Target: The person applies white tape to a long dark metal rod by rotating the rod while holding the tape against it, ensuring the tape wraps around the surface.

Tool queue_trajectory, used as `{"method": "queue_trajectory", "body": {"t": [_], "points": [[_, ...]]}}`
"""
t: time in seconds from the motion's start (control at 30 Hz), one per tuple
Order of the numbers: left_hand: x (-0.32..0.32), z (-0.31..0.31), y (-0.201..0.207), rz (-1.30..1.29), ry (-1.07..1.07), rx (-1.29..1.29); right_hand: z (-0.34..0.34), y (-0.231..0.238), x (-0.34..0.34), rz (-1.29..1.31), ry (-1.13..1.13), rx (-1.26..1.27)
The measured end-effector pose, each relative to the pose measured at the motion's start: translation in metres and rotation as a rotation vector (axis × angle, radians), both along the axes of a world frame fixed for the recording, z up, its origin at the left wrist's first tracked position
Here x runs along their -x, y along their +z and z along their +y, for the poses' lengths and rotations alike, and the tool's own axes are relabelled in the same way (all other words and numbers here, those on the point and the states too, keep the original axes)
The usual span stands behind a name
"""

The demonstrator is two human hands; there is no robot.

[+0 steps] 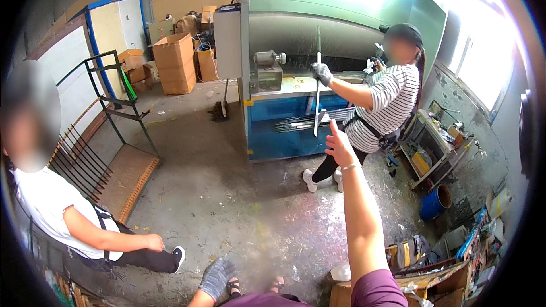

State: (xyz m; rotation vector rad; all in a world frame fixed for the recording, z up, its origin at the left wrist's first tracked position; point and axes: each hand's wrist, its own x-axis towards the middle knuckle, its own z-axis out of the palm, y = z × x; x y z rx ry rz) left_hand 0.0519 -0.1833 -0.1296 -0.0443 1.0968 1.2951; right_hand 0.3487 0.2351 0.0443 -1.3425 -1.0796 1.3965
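Note:
My right hand (340,146) is bare, with a bracelet at the wrist, and reaches forward with its index finger stretched out. It holds nothing and points toward a long metal rod (318,88). A co-worker in a striped shirt (387,99) grips that rod upright in a grey-gloved hand (322,73), in front of a blue and green booth (290,128). Low by my body, my left hand (218,278) wears a grey work glove. Its fingers look loosely extended, and nothing shows in them. Several more rods (304,121) lie along the booth's front.
A second person in a white shirt (62,216) stands at the left, beside a metal rack (122,102). Cardboard boxes (174,63) stand farther back. A motor (267,58) sits on the booth's ledge. To the right are a blue bucket (435,202) and a cluttered small shelf (426,153).

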Motion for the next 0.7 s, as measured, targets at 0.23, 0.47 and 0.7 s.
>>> {"method": "queue_trajectory", "body": {"t": [0.23,0.47,0.7], "points": [[-0.008,-0.009,-0.008,0.011,0.014,0.013,0.028,-0.023,0.021,0.358,0.127,0.035],[-0.006,0.102,0.019,0.438,-0.291,-0.452,-0.116,-0.083,0.036,0.269,0.241,-0.079],[-0.082,0.237,0.184,-0.161,-0.519,-0.918,-0.298,-0.11,0.038,0.532,0.59,0.189]]}}
